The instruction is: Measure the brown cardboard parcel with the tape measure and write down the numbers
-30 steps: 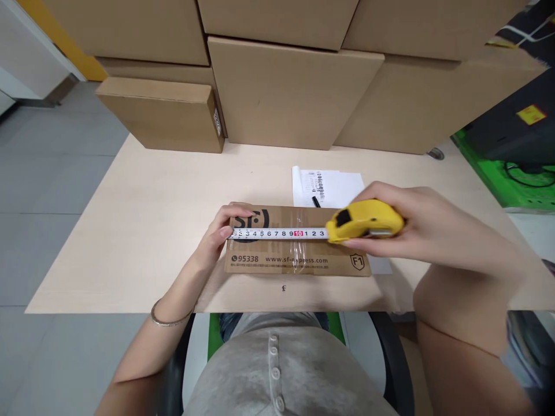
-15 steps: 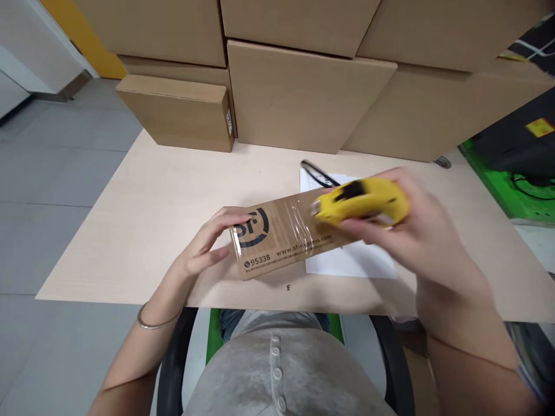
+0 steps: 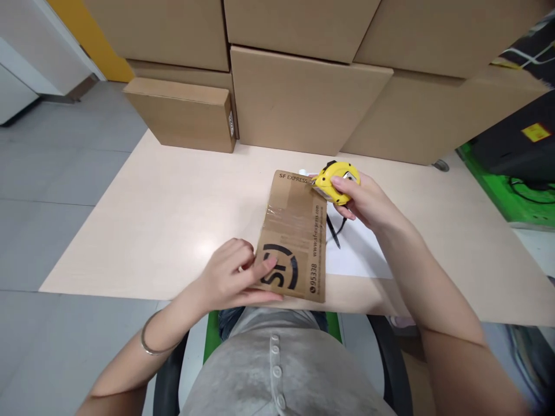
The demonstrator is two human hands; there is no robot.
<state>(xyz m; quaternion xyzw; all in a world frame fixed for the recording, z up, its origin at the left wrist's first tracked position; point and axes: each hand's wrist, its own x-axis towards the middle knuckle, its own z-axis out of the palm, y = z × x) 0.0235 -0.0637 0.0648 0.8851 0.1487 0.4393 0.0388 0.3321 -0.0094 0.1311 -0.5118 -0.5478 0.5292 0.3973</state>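
Observation:
A brown cardboard box (image 3: 295, 231) printed with SF EXPRESS lettering and clear tape stands lengthwise in front of me. My left hand (image 3: 236, 274) grips its lower left end, with the thumb on the black logo and fingers at the near edge. My right hand (image 3: 358, 196) is closed around a yellow tape measure (image 3: 336, 182) at the box's upper right corner. The metal tip of the tape measure is against or just beside that corner; I cannot tell which. White paper (image 3: 364, 254) lies partly under the box, with a black pen (image 3: 333, 231) on it.
Large cardboard boxes (image 3: 303, 104) are stacked along the back of the pale table (image 3: 143, 231). A smaller flat box (image 3: 186, 121) stands at the back left. On the right are a black case (image 3: 515, 133) and a green surface (image 3: 489, 190).
The cardboard box has turned from lying crosswise to lengthwise. My left hand has shifted nearer to me with its end, and the tape measure has moved up to the far right corner.

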